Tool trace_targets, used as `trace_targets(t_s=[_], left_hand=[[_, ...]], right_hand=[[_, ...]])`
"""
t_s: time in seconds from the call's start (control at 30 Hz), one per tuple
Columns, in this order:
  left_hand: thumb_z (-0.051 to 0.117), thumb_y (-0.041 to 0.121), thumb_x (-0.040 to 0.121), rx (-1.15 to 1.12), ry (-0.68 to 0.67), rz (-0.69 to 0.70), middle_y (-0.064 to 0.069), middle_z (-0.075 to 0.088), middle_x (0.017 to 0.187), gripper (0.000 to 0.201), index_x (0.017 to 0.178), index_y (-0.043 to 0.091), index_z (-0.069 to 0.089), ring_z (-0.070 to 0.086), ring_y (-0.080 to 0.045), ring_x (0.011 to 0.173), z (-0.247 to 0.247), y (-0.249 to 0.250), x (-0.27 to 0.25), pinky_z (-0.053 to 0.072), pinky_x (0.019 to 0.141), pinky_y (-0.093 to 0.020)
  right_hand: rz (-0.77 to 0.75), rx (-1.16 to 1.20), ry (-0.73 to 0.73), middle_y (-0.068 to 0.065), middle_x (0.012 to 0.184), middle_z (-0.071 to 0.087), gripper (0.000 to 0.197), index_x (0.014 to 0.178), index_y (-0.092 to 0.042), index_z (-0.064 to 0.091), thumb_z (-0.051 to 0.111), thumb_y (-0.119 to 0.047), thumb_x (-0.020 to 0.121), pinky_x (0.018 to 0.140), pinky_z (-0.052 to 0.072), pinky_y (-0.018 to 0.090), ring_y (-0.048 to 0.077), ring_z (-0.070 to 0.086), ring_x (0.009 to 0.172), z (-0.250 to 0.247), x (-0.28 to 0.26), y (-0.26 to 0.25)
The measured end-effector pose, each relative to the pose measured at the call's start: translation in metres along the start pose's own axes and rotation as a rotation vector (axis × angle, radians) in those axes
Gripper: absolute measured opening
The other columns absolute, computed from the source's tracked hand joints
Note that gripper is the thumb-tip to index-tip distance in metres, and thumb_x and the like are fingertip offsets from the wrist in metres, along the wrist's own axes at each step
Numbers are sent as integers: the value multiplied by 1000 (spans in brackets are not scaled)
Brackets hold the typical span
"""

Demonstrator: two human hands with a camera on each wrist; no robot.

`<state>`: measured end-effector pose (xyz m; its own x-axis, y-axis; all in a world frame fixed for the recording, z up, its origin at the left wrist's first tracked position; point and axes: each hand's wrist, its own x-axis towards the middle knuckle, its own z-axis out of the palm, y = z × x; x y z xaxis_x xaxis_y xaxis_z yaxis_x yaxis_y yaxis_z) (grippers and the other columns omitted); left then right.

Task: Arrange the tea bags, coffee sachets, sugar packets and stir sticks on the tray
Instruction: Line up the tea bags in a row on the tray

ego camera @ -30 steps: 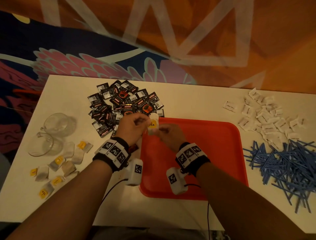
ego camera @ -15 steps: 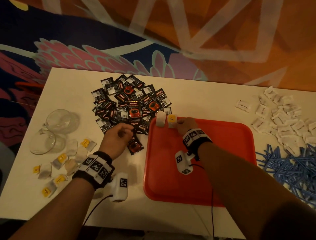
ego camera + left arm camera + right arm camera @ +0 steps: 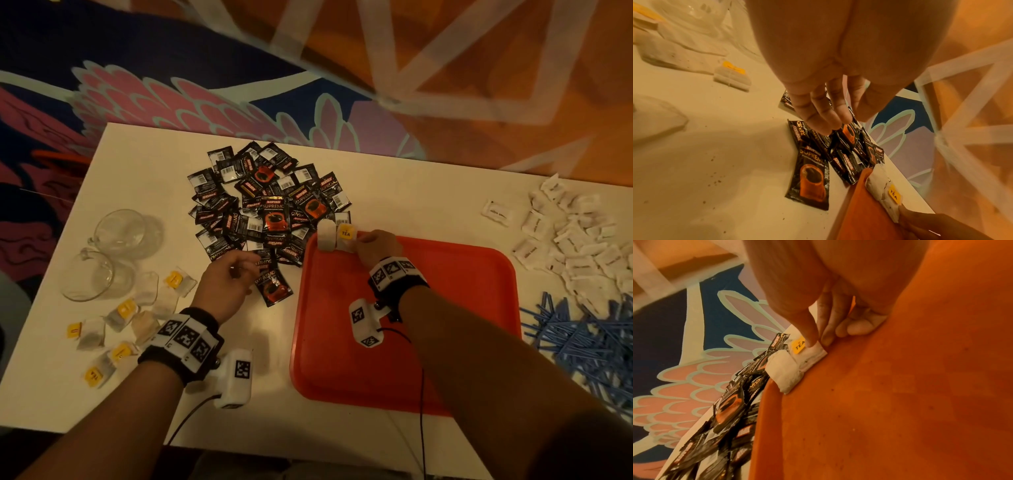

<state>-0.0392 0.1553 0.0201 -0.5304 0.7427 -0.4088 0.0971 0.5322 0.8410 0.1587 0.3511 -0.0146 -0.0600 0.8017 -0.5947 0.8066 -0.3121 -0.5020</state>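
Note:
A red tray (image 3: 445, 308) lies on the white table. Two tea bags stand side by side in its far left corner: a plain white one (image 3: 325, 236) (image 3: 785, 371) and one with a yellow TEA tag (image 3: 346, 236) (image 3: 809, 353). My right hand (image 3: 359, 243) (image 3: 818, 340) pinches the tagged bag's edge between thumb and forefinger. Over the near edge of the black coffee sachets (image 3: 267, 205) hovers my left hand (image 3: 239, 270) (image 3: 830, 120), fingers relaxed and holding nothing. A single sachet (image 3: 274, 286) (image 3: 809, 175) lies just right of it.
Loose tea bags (image 3: 120, 318) are scattered at the table's left, beside two glass cups (image 3: 113, 240). White sugar packets (image 3: 575, 240) are heaped at the far right, with blue stir sticks (image 3: 589, 342) in front of them. The floor drops off beyond the table's far edge.
Both hands held the tagged tea bag a second ago. My right hand carried it to the tray's far left corner, while the left let go and drew back to the sachets.

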Motion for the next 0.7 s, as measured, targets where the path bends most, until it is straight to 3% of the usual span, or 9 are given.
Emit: trace_targets(t_s=[0.1, 0.23, 0.33, 0.43, 0.57, 0.63, 0.7], left_hand=[[58, 16, 99, 10, -2, 5, 1, 62, 107, 18, 94, 32, 64, 63, -23, 97, 1, 0, -1, 57, 75, -41], [59, 10, 98, 3, -9, -13, 3, 63, 104, 22, 93, 30, 64, 63, -25, 98, 3, 0, -2, 57, 76, -42], [59, 7, 96, 87, -8, 20, 8, 63, 101, 22, 93, 28, 65, 62, -17, 94, 7, 2, -3, 56, 84, -45], [60, 9, 96, 467, -65, 210, 5, 57, 107, 24, 115, 22, 65, 54, -14, 101, 19, 11, -2, 48, 96, -37], [49, 21, 99, 899, -275, 439, 1, 46, 140, 45, 144, 20, 47, 39, -20, 123, 50, 31, 7, 34, 103, -33], [48, 25, 98, 1048, -332, 503, 0, 35, 153, 55, 152, 22, 34, 37, -22, 126, 63, 39, 14, 37, 105, -37], [52, 25, 97, 1124, -391, 481, -1, 25, 158, 63, 154, 21, 27, 38, -25, 129, 75, 44, 22, 40, 105, -40]], right_hand=[[1, 58, 87, -4, 115, 67, 15, 103, -27, 69, 64, -22, 90, 76, 53, 24, 15, 62, 95, 2, -3, 2], [-72, 36, 65, -6, 113, 66, 26, 110, -27, 72, 55, -16, 93, 51, 38, 12, 0, 52, 68, 4, -6, 5], [-88, 70, 100, -6, 110, 69, 22, 105, -30, 71, 57, -17, 93, 50, 38, 13, 3, 54, 69, 2, -8, 8], [-126, 80, 107, -3, 109, 70, 22, 103, -29, 70, 59, -13, 92, 60, 45, 15, 8, 58, 81, 2, -11, 11], [-278, -107, 29, 2, 126, 64, 30, 120, -21, 68, 54, -9, 96, 90, 50, 25, 15, 60, 104, -1, -19, 14], [-357, -246, -28, 5, 136, 57, 34, 126, -20, 63, 58, -8, 95, 104, 42, 30, 21, 53, 122, -1, -22, 15], [-384, -358, -80, 6, 143, 49, 43, 134, -21, 56, 59, -7, 93, 110, 34, 32, 24, 42, 132, 0, -21, 17]])
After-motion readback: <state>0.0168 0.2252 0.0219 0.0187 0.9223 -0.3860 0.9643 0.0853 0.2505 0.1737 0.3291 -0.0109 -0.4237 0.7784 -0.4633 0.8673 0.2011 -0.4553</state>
